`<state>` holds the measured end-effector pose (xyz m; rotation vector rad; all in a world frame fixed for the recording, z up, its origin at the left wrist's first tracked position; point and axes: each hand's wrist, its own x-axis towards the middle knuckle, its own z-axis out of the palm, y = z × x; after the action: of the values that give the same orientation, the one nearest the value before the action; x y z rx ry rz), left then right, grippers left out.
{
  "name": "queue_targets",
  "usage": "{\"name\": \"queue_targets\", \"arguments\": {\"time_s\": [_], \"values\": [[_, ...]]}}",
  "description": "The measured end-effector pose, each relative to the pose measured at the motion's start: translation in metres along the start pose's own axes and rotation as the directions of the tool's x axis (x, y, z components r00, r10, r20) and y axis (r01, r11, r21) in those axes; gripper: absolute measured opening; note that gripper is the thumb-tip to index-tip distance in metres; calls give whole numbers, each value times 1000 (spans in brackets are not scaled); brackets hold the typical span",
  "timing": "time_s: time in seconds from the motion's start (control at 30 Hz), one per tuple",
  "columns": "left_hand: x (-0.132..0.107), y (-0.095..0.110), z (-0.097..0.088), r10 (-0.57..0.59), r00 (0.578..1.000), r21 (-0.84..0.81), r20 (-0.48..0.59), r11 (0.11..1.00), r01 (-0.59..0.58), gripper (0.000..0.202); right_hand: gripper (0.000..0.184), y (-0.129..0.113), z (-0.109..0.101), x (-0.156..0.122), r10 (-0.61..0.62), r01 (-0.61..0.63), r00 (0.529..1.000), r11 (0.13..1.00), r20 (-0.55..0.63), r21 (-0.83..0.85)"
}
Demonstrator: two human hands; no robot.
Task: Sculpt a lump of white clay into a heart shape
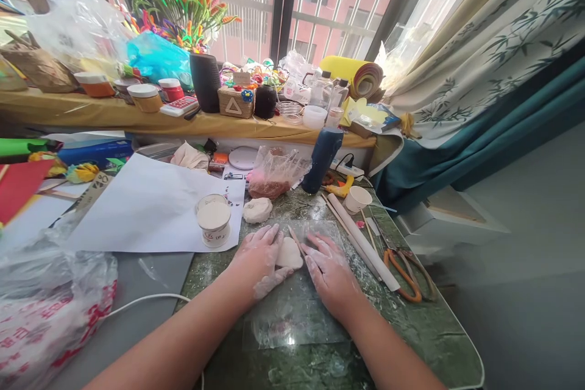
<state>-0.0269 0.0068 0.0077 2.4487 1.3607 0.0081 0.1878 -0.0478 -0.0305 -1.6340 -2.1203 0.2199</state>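
A flattened white piece of dough or clay (289, 253) lies on a clear plastic sheet (297, 317). My left hand (262, 261), dusted white, rests open around its left side, the thumb along the near edge. At its right edge is a slim, pointed, wooden-looking modelling tool (295, 237). The near end of that tool sits between the thumb and index finger of my right hand (331, 268), whose other fingers are stretched over the sheet. Just beyond my left fingertips is a thicker white lump (257, 211).
White paper (150, 207) carries a paper cup (214, 219) at left. To the right lie a white rolling pin (363, 242), sticks and orange-handled scissors (404, 274). A dark blue bottle (322, 160), a bag of brown material (274, 180) and another cup (357, 199) stand behind.
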Motion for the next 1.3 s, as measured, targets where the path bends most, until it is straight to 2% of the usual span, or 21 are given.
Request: {"name": "queue_targets", "arguments": {"time_s": [0.07, 0.3, 0.5, 0.63, 0.77, 0.93, 1.03, 1.1, 1.2, 1.3], "values": [[0, 1, -1, -5, 1000, 0, -2, 1000, 5, 86, 39, -1, -1, -2, -32, 32, 999, 999, -19, 2], [0, 1, -3, -9, 1000, -16, 7, 1000, 9, 85, 33, -3, -3, -4, 3, -4, 999, 1000, -43, -24], [0, -1, 0, -3, 1000, -24, -13, 1000, 3, 84, 42, -4, -8, -4, -60, 60, 998, 998, 7, -8], [0, 0, 1, 1, 999, -41, -45, 999, -3, 81, 43, 0, -4, -3, -47, 46, 999, 999, 2, 5], [0, -1, 1, 9, 999, -49, -44, 999, -12, 80, 44, -1, -2, 1, -2, 2, 1000, 995, -6, 103], [-1, -3, 0, 18, 999, -47, -32, 999, -19, 79, 40, -7, -7, 3, 44, -59, 997, 970, 70, 235], [-3, 1, -3, 2, 996, -38, -84, 999, -5, 70, 42, -5, -7, 2, 53, -60, 998, 969, 39, 239], [-5, 5, -6, -15, 994, -30, -106, 999, 12, 58, 46, -3, -5, 1, 16, -20, 1000, 973, 20, 229], [-6, 10, -10, -16, 995, -28, -98, 1000, 13, 45, 50, -1, -5, -1, -64, 55, 998, 966, 27, 252], [-4, 9, -8, -10, 994, -53, -109, 999, 4, 40, 54, -2, -8, -2, -87, 71, 996, 943, 35, 324]]}}
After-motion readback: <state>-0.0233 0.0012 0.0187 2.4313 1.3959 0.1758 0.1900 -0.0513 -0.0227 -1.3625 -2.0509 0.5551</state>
